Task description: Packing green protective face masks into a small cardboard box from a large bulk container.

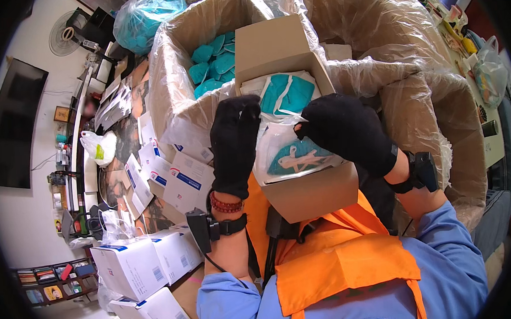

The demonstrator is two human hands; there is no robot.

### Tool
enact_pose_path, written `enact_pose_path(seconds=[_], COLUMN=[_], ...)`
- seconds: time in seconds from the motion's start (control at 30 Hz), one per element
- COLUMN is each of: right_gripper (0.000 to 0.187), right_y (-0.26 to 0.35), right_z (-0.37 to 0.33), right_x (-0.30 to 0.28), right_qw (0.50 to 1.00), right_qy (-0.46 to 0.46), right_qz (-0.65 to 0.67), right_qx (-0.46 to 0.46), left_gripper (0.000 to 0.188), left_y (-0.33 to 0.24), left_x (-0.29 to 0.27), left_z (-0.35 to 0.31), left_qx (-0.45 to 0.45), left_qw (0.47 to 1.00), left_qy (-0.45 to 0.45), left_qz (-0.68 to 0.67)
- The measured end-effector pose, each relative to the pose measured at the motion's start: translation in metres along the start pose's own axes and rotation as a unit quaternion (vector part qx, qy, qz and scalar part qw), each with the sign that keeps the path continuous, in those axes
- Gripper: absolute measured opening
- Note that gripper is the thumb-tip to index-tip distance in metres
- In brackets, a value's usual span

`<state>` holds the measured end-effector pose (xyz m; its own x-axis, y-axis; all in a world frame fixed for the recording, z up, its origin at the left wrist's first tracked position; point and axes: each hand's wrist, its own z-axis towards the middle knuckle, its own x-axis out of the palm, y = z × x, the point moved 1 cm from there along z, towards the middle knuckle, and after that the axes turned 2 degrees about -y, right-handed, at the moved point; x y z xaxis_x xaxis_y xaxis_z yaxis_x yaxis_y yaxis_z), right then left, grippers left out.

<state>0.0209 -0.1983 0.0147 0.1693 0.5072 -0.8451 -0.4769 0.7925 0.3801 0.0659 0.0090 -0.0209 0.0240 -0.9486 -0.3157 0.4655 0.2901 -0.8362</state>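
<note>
The left hand (235,140), black-gloved, has its fingers curled at the left side of the open carton (312,197); whether it grasps anything cannot be told. The right hand (346,131), also gloved, is opposite, fingers bent inward with one bare fingertip at the edge of clear plastic; whether the plastic is pinched cannot be confirmed.

The carton sits between the two hands, one flap raised beyond them, another folded out on the wearer's side. Inside, just beyond the fingertips, lies the upper teal mask (299,92) with a white strap across it. Nearer the wearer, between the wrists, the lower teal mask (284,159) shows through clear plastic, pale straps bunched on top.

Beyond the left hand stands a plastic-lined bin carton (172,63) containing loose teal pieces (222,62). To the left of that hand lie flattened white cartons (188,185); nearer the wearer, closed white boxes (128,270) are stacked.
</note>
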Motion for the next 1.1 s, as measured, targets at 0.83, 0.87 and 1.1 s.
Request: enact_pose_path(seconds=[0.83, 0.87, 1.1], right_gripper=[0.014, 0.014, 0.014], right_y=[0.056, 0.052, 0.035], right_z=[-0.025, -0.026, -0.018], right_x=[-0.013, -0.014, -0.011], right_qw=[0.949, 0.949, 0.950], right_qy=[0.062, 0.063, 0.000], right_qz=[-0.060, -0.060, -0.087], right_qx=[-0.304, -0.303, -0.300], left_gripper=[0.026, 0.026, 0.016], left_y=[0.024, 0.027, 0.032], left_x=[0.005, 0.007, 0.007], left_z=[-0.007, -0.007, -0.004], left_qx=[0.105, 0.105, -0.095], left_qw=[0.941, 0.941, 0.895], left_qy=[0.031, 0.031, 0.074], left_qz=[0.321, 0.320, 0.430])
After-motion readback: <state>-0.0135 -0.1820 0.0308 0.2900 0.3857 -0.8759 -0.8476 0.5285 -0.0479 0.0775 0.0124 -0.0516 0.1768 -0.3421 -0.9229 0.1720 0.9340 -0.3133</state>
